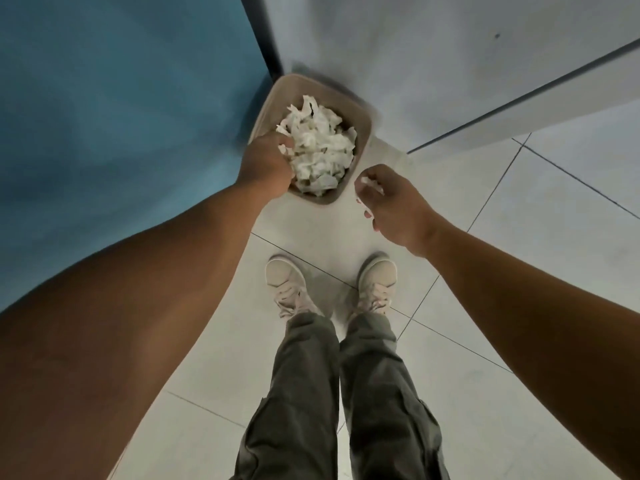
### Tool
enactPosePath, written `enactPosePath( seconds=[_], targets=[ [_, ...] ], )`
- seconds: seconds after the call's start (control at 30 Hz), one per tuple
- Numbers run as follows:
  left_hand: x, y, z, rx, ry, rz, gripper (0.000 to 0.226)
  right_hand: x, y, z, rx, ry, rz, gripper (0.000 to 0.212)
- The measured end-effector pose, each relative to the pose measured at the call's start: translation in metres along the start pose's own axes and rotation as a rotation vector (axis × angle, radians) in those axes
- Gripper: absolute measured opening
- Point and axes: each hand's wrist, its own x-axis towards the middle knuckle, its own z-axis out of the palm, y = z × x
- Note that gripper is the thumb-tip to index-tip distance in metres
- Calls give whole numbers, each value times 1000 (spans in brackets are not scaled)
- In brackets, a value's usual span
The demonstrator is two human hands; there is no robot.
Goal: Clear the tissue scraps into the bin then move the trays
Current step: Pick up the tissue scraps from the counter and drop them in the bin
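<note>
Head view, looking straight down. We are standing on the tiled floor (467, 393) with both arms reaching forward and down toward a beige bin (362, 131), which is sitting on the floor in the corner where the blue wall (121, 116) is meeting the white panel (433, 64). The bin is already holding a heap of white tissue scraps (320, 150) that is rising close to its rim.

Our left hand (268, 164) is resting over the bin's near-left rim, fingers curled inward and pressing into the heap; whether it is gripping scraps or only pushing them down we cannot tell, since the fingertips are buried in the tissue. Our right hand (391, 202) is hovering just outside the bin's near-right corner, loosely curled, with a small tissue scrap (372, 184) pinched between thumb and forefinger.

The relation governing the coming move, as we are judging it: the bin opening is lying to the left of and slightly ahead of the right hand, so the pinched scrap is needing only a short carry leftward over the rim before release. The left hand is the nearer one, already over the opening. No trays are appearing in this view.
</note>
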Motion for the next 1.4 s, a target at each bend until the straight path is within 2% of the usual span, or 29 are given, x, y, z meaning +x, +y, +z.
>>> enactPosePath(
  seconds=[0.13,0.23,0.33,0.5,0.73,0.9,0.97,1.1,1.23,1.4],
  targets=[
    [32,-9,15,99,-23,52,38,10,19,5,-17,18,-79,8],
    [39,-10,16,58,-62,23,51,14,15,4,-23,19,-79,14],
    [35,-9,5,-67,4,0,53,19,1,1,-26,41,-79,18],
    [9,-16,-16,-97,88,23,43,39,-32,11,-29,65,-146,24],
    [-7,-34,-19,-138,97,2,35,95,-39,54,-229,12,-183,27],
    [-11,-43,-10,-110,76,35,37,110,-21,62,-370,-82,-119,53],
    [-15,-42,-12,-101,76,53,39,102,-22,55,-376,-71,-129,58],
    [-32,-25,-25,-99,77,55,37,69,-39,31,-364,46,-140,44],
    [-67,16,-55,-106,83,96,38,13,-67,8,-348,114,-130,38],
    [-128,77,-108,-115,154,207,40,-67,-118,-23,-352,157,-241,39]
  ],
)
